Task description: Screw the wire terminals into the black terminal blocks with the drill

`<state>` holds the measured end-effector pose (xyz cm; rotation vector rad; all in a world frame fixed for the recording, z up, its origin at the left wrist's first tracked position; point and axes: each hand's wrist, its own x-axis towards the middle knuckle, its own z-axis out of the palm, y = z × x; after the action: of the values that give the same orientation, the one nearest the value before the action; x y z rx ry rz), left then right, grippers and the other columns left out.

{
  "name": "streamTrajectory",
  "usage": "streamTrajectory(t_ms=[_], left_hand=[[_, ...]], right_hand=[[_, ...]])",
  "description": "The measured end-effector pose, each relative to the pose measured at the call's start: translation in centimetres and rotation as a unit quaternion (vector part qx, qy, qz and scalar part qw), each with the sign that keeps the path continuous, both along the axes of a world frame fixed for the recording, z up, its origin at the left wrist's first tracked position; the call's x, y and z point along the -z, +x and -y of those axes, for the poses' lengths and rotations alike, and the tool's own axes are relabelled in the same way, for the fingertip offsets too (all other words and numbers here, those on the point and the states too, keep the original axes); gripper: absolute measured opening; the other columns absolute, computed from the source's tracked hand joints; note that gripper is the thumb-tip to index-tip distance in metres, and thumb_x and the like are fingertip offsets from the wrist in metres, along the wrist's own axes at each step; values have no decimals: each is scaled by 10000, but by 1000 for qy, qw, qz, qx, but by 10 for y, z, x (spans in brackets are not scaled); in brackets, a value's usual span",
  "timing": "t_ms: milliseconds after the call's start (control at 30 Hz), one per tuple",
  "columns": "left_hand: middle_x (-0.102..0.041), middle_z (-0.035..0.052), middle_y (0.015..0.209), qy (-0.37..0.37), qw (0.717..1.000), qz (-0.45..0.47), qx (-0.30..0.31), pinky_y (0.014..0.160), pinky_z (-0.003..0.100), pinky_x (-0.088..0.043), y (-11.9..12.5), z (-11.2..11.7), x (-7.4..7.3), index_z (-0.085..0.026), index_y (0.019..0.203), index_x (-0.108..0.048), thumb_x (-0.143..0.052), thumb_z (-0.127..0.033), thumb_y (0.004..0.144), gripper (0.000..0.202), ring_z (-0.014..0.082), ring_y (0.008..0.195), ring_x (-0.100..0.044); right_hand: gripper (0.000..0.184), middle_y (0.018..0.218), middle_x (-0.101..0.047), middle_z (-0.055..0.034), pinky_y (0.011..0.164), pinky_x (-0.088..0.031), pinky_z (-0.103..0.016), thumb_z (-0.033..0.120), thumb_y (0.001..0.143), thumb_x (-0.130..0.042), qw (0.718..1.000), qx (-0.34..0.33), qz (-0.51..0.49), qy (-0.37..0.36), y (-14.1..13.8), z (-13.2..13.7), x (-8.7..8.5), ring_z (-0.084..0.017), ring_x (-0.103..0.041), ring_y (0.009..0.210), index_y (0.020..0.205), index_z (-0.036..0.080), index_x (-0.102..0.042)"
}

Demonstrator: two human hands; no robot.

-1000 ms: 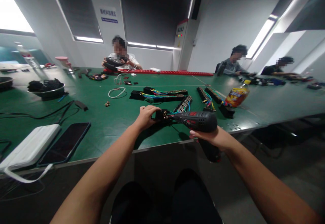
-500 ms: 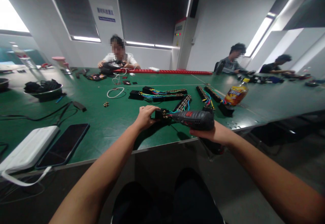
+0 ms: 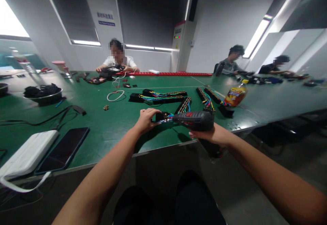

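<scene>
Chinese-lettered wall sign (image 3: pixel 105 16), green table (image 3: pixel 109 133), left fingers (image 3: pixel 150 111) tight on black block (image 3: pixel 159 116), right fingers (image 3: pixel 201 135) around power driver (image 3: pixel 195 119)

We are seeing a green table (image 3: pixel 104 133). By its near edge, toward the left, a phone (image 3: pixel 63 148) is lying beside a white power bank (image 3: pixel 30 150). Farther in, a bowl (image 3: pixel 43 99) is standing. Wired black strips (image 3: pixel 165 99) are lying between a white cable (image 3: pixel 108 98) and a bottle (image 3: pixel 235 95). Along the far edge, a red rack (image 3: pixel 178 74) is stretching.

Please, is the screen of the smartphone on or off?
Off, it appears: the smartphone screen is dark, with nothing lit on it.
</scene>
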<state>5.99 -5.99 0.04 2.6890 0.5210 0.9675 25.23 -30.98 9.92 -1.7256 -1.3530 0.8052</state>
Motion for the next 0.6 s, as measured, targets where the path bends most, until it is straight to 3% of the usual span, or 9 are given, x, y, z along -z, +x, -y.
streamTrajectory(t_ms=[200,367,600], left_hand=[[-674,72,1226,-10,1000,-14,-8,955,436,-291,0,0,2,-270,1173,-598,-746,-394,769,447,285,1151,-568],[-675,60,1212,-12,1000,-4,-6,962,428,-294,0,-3,3,-268,1166,-602,-741,-390,769,438,273,1146,-569],[-667,71,1222,-12,1000,-8,-17,968,437,-310,1,-4,4,-271,1172,-613,-739,-377,760,443,290,1157,-558]], right_hand=[[339,755,-707,-4,740,-565,-385,370,647,-827,998,-10,7,63,-2,1,2,-232,-646,768,947,236,-747],[277,682,-671,3,626,-533,-357,393,658,-824,999,26,-25,30,2,6,12,-196,-600,623,850,220,-724],[298,671,-658,4,620,-527,-359,405,662,-814,998,53,-18,15,9,14,16,-200,-593,625,873,220,-716]])
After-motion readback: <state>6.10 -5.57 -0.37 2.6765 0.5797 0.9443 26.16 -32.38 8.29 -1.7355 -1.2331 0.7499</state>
